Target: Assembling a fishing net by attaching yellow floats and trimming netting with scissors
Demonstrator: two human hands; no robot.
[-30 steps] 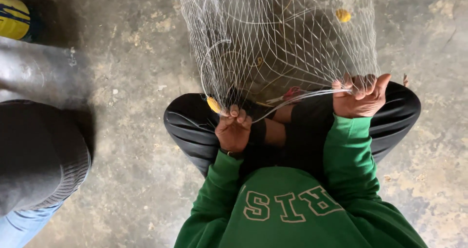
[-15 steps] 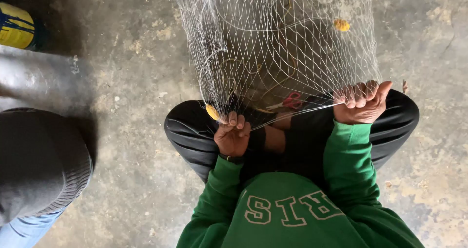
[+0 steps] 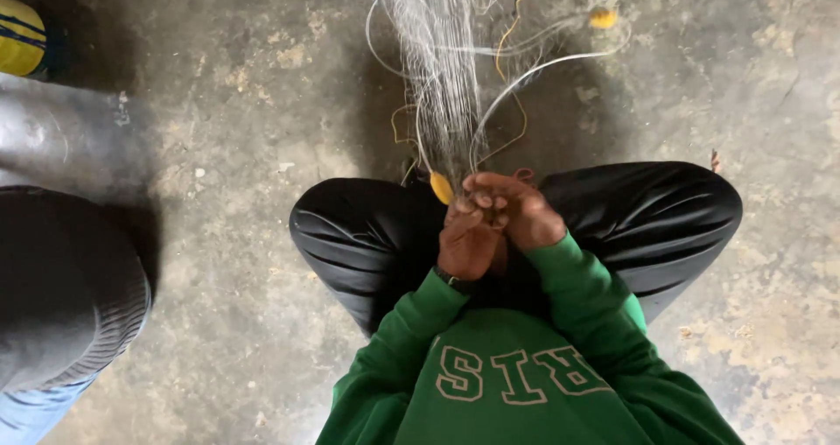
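A thin white fishing net (image 3: 442, 77) hangs bunched into a narrow strip above my lap, with pale cord loops and yellow line trailing from it. My left hand (image 3: 468, 239) and my right hand (image 3: 521, 209) are pressed together between my knees, both closed on the net's lower end. A small yellow float (image 3: 441, 187) sits just left of my fingers. Another yellow float (image 3: 604, 18) lies further off on the floor. I wear a green sweatshirt and black trousers (image 3: 367, 235).
Rough concrete floor (image 3: 262, 104) lies all around. At the left edge another person's dark grey clothing (image 3: 61, 296) and a grey cylinder-like shape (image 3: 61, 134) are close by. A yellow and blue object (image 3: 22, 34) sits in the top left corner.
The net was spread wide between my hands; now it is gathered into a narrow bunch. My right hand moved left to meet my left hand at the middle.
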